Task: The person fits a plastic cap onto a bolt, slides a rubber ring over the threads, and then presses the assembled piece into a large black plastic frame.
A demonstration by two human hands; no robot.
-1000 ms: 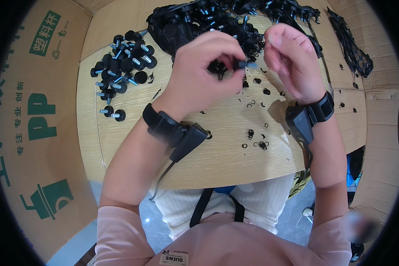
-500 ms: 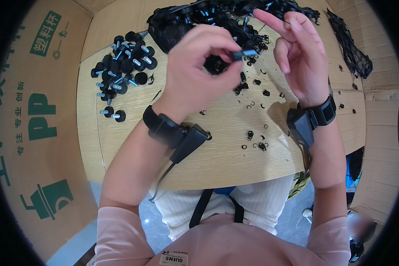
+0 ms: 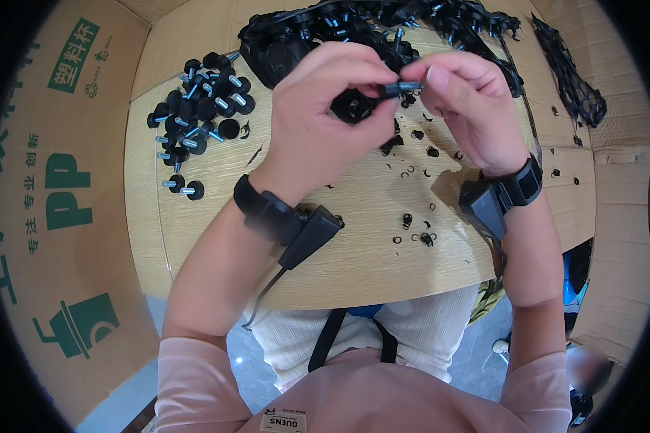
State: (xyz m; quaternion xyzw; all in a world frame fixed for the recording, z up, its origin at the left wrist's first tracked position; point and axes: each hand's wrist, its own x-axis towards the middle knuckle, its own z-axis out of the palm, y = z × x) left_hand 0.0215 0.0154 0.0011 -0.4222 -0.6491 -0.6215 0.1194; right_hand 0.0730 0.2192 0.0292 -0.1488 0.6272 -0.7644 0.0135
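Note:
A screw-in foot (image 3: 404,86), with a black base and a bare metal stud, sits in the pinch of my left hand (image 3: 328,108). Its stud points to the right. My right hand (image 3: 473,108) has its fingers curled in, with index finger and thumb closed at the stud; whether a small scrap is between them is hidden. Left of my hands lies a pile of similar black feet (image 3: 207,108) with metal studs. Beyond my hands is a black moulded rubber mass (image 3: 274,58) with more studs (image 3: 332,22) poking out.
Small black rings and scraps (image 3: 426,238) are scattered over the wooden table (image 3: 339,267). A black net-like strip (image 3: 581,97) lies at the far right. Cardboard walls (image 3: 101,180) stand on both sides. Each wrist wears a black strapped device (image 3: 310,234) with a cable.
My right hand has come down and left from above the rubber mass, its fingers now curled at the stud. My left hand keeps its hold, almost unmoved.

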